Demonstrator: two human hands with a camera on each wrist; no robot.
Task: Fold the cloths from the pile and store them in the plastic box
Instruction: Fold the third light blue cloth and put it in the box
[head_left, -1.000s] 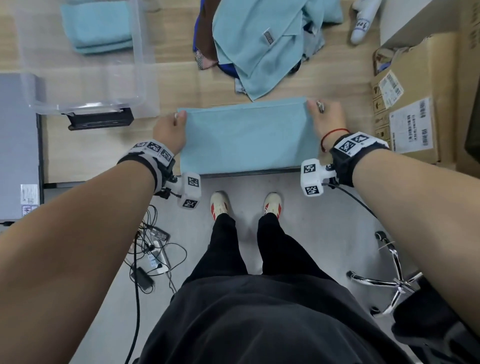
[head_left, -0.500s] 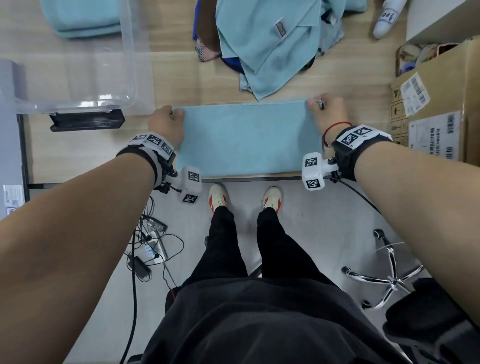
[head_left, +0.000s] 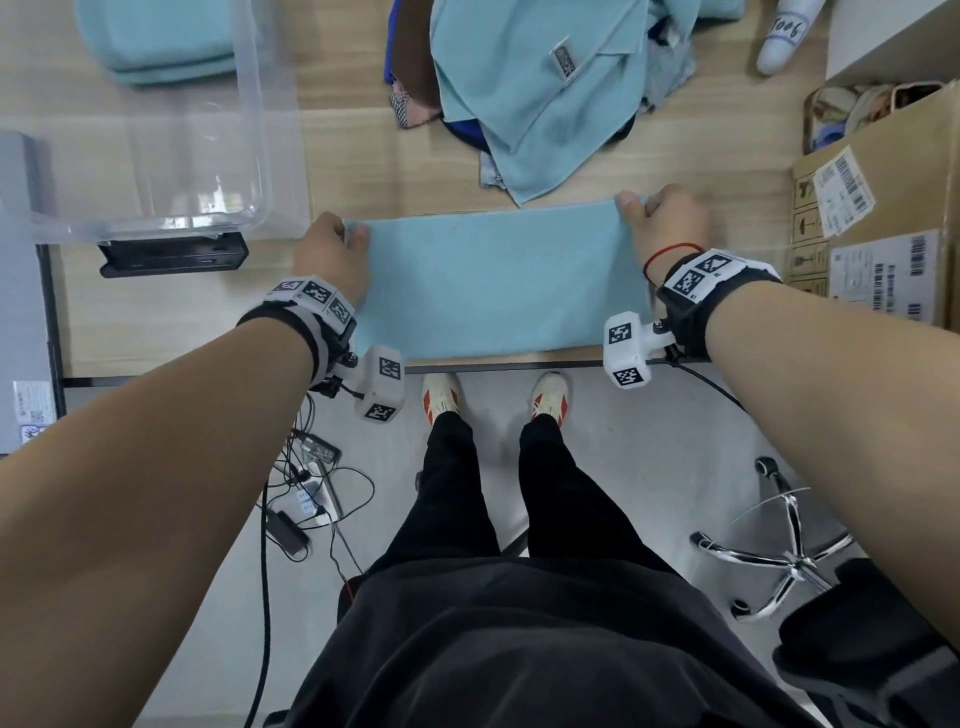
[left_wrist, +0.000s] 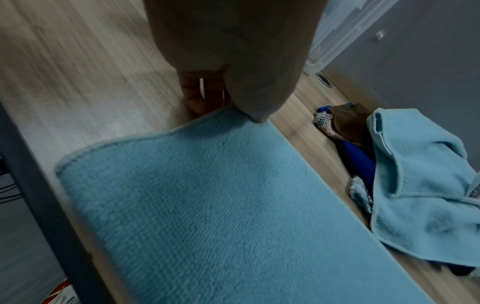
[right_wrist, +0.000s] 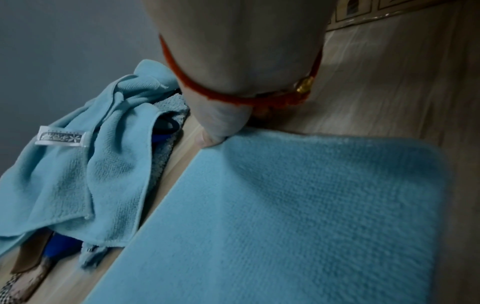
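Cloth (head_left: 498, 283) flat on table (head_left: 701, 171), long axis left-right; left hand (head_left: 332, 254), right hand (head_left: 667, 221) pinch far corners.

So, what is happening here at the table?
A person is folding a light blue cloth at the near edge of the table. The left hand and the right hand each pinch a far corner. The pile lies behind it, and the plastic box already holds folded cloths.

Two hands (head_left: 332, 254) (head_left: 667, 223), one flat light blue cloth (head_left: 498, 286), one pile of cloths (head_left: 530, 88) at top centre, one clear plastic box (head_left: 249, 156) upper left, one cardboard box (head_left: 883, 218) at right.
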